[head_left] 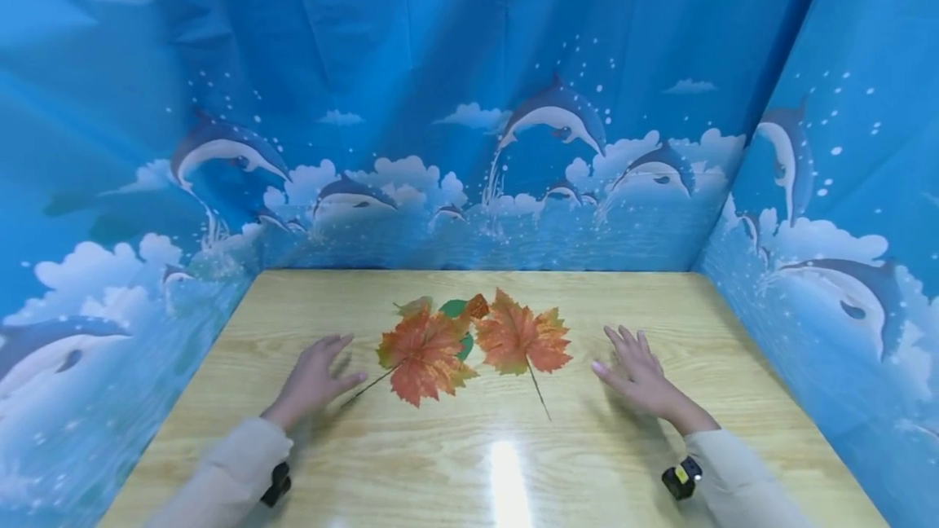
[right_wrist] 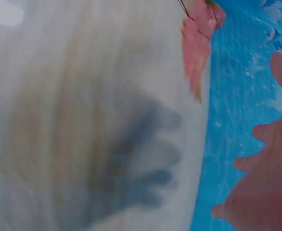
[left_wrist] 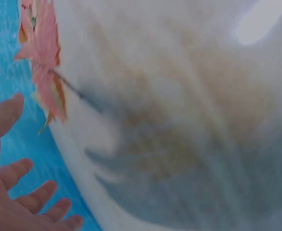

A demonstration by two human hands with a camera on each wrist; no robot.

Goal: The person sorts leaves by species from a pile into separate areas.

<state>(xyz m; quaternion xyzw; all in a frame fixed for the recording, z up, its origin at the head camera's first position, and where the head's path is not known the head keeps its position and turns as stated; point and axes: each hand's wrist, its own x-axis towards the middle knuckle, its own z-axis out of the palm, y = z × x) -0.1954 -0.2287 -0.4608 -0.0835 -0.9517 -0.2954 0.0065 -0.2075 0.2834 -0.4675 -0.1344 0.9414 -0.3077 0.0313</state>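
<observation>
Two large orange-red artificial maple leaves lie on the wooden table in the head view. The left maple leaf (head_left: 424, 353) has a dark stem reaching toward my left hand (head_left: 315, 377). The right maple leaf (head_left: 519, 334) has its stem directed toward the table's front. Behind and between them, partly covered, are green leaves (head_left: 453, 308) and a small brown-orange leaf (head_left: 477, 306). My left hand is spread beside the left leaf's stem, holding nothing. To the right of the leaves, my right hand (head_left: 638, 377) is held with fingers extended and nothing in it.
The pale wooden table (head_left: 411, 471) is bordered by blue curtains (head_left: 440, 104) printed with dolphins at the back and both sides. Each wrist carries a small black camera, such as the right wrist camera (head_left: 681, 477). A bright light reflection shows on the front of the table.
</observation>
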